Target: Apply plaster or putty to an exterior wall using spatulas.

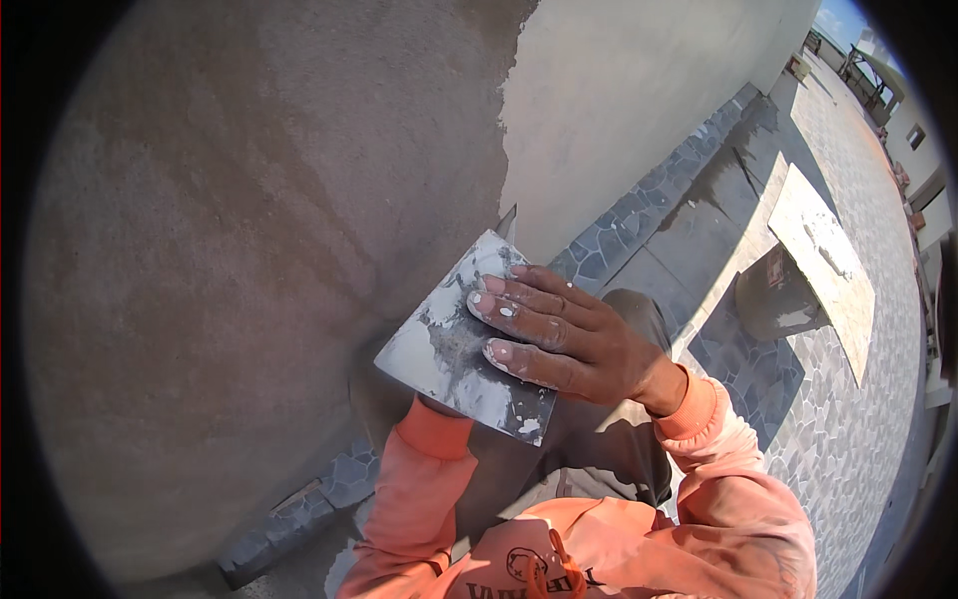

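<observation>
A flat, rectangular plastering trowel (439,349) is tilted in front of me, its face smeared with white plaster; any handle is hidden. My right hand (589,344) lies across its right side, fingers stretched over the face and spotted with white. The thumb is out of sight behind the plate, so the hand seems to grip it. My left forearm in its orange sleeve (424,464) runs up beneath the trowel, which covers my left hand. A narrow metal blade tip (510,222) sticks out past the far corner; what it belongs to is hidden.
Close ahead stands a wall with a rough brown-grey area (230,200) and smooth pale plaster (619,90). On the right, a dark bucket (773,295) stands beneath a pale board (798,215) carrying a white lump. Stone-patterned paving (848,429) runs along the right.
</observation>
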The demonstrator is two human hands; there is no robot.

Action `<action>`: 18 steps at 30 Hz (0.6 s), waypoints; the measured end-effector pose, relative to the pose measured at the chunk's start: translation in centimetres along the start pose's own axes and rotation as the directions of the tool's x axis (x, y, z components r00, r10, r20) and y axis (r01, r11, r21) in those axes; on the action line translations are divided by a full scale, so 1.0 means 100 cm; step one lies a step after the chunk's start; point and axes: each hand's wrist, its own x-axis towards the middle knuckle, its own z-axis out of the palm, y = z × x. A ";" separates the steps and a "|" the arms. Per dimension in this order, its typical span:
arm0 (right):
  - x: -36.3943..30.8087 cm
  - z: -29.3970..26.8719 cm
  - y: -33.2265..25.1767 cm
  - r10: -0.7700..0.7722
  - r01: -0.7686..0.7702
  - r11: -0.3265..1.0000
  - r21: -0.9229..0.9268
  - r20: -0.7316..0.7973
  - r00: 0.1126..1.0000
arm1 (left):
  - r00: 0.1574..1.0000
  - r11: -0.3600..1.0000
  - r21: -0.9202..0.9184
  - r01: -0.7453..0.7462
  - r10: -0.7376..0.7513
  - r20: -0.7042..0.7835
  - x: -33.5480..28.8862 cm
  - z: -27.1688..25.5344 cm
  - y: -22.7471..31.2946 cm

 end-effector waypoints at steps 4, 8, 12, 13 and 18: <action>-0.014 0.000 0.004 -0.023 0.038 0.993 -0.116 0.127 0.992 | 0.990 0.876 0.462 -0.138 0.137 0.036 0.012 0.005 -0.001; -0.044 -0.002 0.022 0.035 -0.008 0.981 -0.193 0.138 0.990 | 0.992 0.975 0.185 -0.123 0.118 0.038 0.009 0.004 0.006; -0.085 -0.012 0.040 0.169 -0.126 0.959 -0.252 0.156 0.973 | 0.926 0.654 0.692 -0.305 0.373 0.056 0.005 0.017 0.013; -0.094 -0.014 0.044 0.244 -0.166 0.930 -0.328 0.214 0.946 | 0.942 0.770 0.596 -0.227 0.329 -0.066 0.006 0.022 0.016; -0.122 -0.005 0.029 0.485 -0.484 0.872 -0.071 -0.005 0.875 | 0.903 0.818 0.494 -0.293 0.406 -0.137 0.011 0.045 0.030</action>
